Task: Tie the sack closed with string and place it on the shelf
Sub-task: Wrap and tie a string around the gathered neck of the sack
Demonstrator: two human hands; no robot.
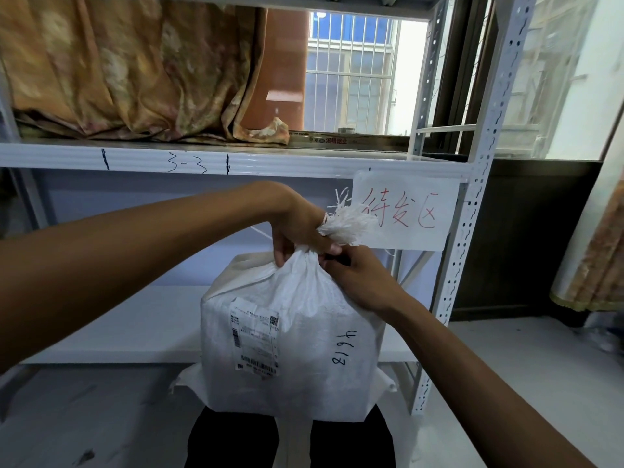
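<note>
A white woven sack (304,352), boxy in shape with a shipping label and black handwritten numbers, stands upright in front of the shelf. Its mouth is gathered into a neck, and the frayed top (347,224) fans out above. My left hand (297,228) grips this neck from the left. My right hand (358,282) pinches at the neck from the right, just under the left hand. A thin white string (261,231) runs off to the left behind my left hand; its hold on the neck is hidden by my fingers.
The white metal shelf unit has a lower board (135,325) behind the sack and an upper board (236,162) marked "3-3" carrying orange cloth (135,72). A paper sign (408,211) with red writing hangs by the perforated right post (472,231). My dark trousers (229,440) show below.
</note>
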